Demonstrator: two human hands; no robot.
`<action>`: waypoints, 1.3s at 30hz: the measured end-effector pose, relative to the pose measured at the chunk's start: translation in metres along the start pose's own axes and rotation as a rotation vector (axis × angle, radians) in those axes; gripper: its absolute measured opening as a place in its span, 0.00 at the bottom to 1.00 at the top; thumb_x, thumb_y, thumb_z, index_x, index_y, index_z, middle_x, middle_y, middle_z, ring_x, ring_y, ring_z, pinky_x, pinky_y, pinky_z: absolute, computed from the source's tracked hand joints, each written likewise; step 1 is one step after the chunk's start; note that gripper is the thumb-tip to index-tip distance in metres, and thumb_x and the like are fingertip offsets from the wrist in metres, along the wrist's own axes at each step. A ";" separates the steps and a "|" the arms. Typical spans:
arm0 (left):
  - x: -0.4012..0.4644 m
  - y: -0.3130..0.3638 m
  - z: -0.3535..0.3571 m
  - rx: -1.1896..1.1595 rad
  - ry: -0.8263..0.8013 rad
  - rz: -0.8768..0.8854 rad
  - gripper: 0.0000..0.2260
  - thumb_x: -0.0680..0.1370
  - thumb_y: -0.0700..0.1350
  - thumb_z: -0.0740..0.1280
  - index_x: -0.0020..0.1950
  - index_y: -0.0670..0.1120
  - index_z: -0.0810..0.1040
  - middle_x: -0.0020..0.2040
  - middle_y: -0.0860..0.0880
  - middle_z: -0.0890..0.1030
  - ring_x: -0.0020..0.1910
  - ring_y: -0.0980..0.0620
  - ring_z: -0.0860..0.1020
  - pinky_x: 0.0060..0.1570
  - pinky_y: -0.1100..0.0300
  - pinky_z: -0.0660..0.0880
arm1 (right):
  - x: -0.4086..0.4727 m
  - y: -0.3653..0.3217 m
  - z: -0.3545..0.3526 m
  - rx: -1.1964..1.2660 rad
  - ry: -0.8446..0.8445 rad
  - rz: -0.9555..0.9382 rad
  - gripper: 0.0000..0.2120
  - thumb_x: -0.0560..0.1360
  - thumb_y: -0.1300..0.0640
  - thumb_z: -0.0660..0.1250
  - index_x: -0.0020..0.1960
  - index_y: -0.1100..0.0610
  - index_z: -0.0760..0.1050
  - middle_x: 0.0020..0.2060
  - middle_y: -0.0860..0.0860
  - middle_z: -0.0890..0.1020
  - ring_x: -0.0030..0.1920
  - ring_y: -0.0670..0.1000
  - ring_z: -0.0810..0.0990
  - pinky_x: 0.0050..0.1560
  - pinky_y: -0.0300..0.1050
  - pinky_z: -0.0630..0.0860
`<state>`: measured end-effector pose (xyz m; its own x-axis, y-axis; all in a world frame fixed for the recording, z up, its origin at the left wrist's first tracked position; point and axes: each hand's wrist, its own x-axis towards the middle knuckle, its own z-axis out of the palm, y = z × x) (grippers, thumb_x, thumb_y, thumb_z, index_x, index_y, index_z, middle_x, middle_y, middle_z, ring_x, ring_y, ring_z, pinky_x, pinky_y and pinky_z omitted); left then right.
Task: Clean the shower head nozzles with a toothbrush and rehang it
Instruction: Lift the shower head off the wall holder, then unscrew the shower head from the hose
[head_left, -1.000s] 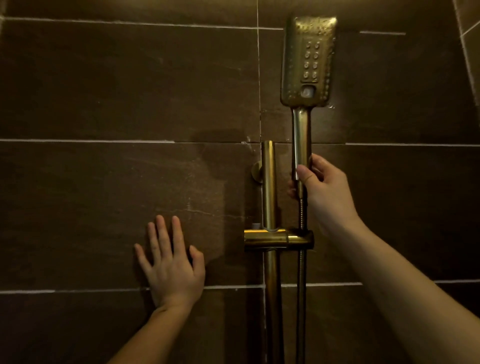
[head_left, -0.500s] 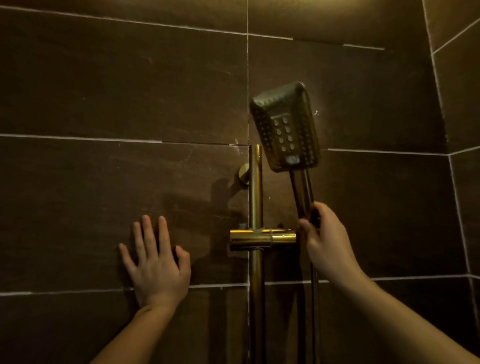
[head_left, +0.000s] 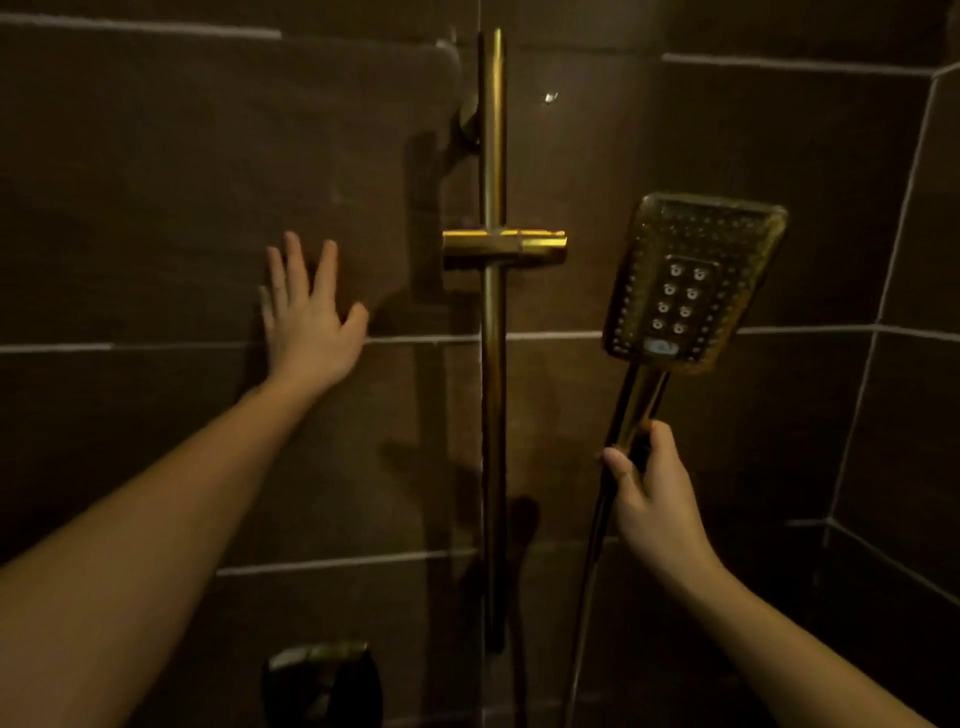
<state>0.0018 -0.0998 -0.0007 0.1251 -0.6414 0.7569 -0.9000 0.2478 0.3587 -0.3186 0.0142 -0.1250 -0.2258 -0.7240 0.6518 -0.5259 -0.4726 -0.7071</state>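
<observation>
Handheld shower head (head_left: 693, 280) lifted free of its bracket, nozzle face turned toward the viewer. The right grip (head_left: 652, 493) is closed around the lower end of the brass handle (head_left: 636, 405), fingers and thumb curled about it just where the hose (head_left: 587, 582) leaves downward; the square head stands directly above this grip, tilted slightly to the right. The empty slider bracket (head_left: 504, 248) sits up and to the left of the right grip, on the vertical rail (head_left: 492, 364), apart from the head. The left grip (head_left: 306, 317) is open, fingers straight and spread, palm flat against the dark wall tile (head_left: 156, 208), holding nothing, to the left of the rail. A dark fitting (head_left: 319, 680) lies below the left forearm; its kind cannot be told. No toothbrush is in view, so the scrubbing step appears not yet begun. Probable risks: the hold is low on the handle, so the heavy head could swing or twist and strike the rail or tile; a wet handle could slip through the fingers; the hanging hose could snag on the rail when the head is moved.
</observation>
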 end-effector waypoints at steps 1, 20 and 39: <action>-0.021 0.001 -0.003 -0.135 -0.052 0.008 0.31 0.81 0.50 0.62 0.82 0.53 0.52 0.83 0.44 0.45 0.81 0.44 0.42 0.78 0.43 0.45 | -0.017 0.004 0.001 0.019 -0.042 0.010 0.08 0.80 0.60 0.64 0.57 0.53 0.70 0.46 0.45 0.79 0.48 0.41 0.80 0.43 0.35 0.75; -0.488 0.079 0.011 -1.278 -1.039 -0.875 0.12 0.79 0.39 0.68 0.61 0.38 0.81 0.55 0.41 0.85 0.58 0.43 0.82 0.66 0.48 0.75 | -0.358 0.063 -0.032 0.337 -1.065 0.453 0.29 0.81 0.53 0.63 0.73 0.39 0.52 0.72 0.35 0.63 0.69 0.31 0.64 0.69 0.32 0.60; -0.519 0.083 0.001 -1.907 -0.838 -1.050 0.19 0.67 0.50 0.77 0.54 0.42 0.84 0.36 0.46 0.81 0.38 0.48 0.81 0.38 0.56 0.78 | -0.378 0.041 -0.047 0.600 -1.321 1.153 0.16 0.74 0.54 0.71 0.32 0.51 0.68 0.21 0.47 0.64 0.18 0.44 0.60 0.23 0.40 0.51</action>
<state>-0.1383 0.2528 -0.3648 -0.4670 -0.8799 -0.0877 0.6609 -0.4132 0.6265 -0.2935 0.2921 -0.3869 0.6460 -0.5116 -0.5665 -0.2040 0.5995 -0.7739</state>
